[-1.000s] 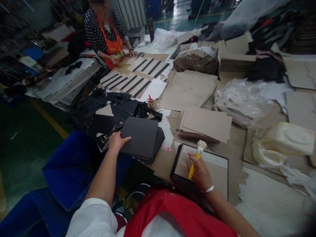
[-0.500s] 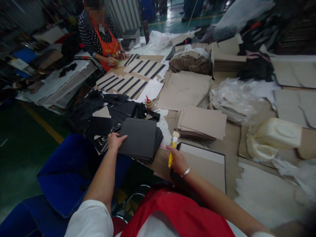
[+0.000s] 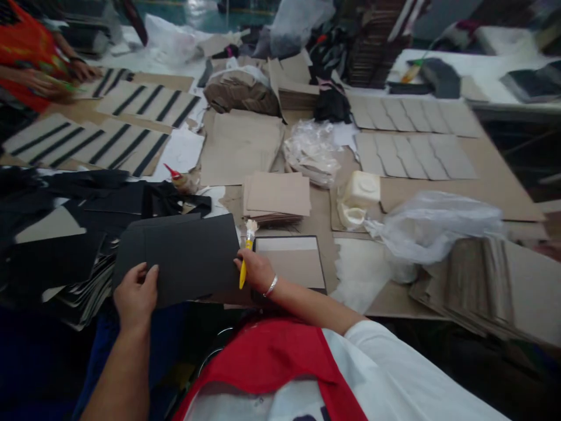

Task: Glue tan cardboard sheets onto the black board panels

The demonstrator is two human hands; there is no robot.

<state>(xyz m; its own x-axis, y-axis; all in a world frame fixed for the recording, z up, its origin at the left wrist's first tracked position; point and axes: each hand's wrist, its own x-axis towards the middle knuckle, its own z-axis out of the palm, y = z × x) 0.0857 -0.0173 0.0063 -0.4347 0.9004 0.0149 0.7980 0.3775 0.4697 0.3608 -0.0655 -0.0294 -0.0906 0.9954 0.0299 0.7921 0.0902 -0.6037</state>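
My left hand (image 3: 135, 292) grips the near left edge of a black sheet (image 3: 184, 257) and holds it up over the stack of black sheets (image 3: 65, 280). My right hand (image 3: 256, 270) pinches the sheet's right edge while also holding a yellow-handled glue brush (image 3: 246, 251), bristles up. Just right of that hand lies a black-edged panel with a brown board glued on it (image 3: 291, 263).
A stack of brown boards (image 3: 277, 199) sits behind the panel, a red-capped glue bottle (image 3: 182, 180) to its left, a white glue tub (image 3: 357, 196) and plastic bags (image 3: 432, 225) to the right. A co-worker's hands (image 3: 52, 79) work on striped boards (image 3: 87, 137) at far left.
The view has swung right. My left hand has lifted one black sheet off the stack. My right hand, with the brush, has left the panel and taken the sheet's right edge.
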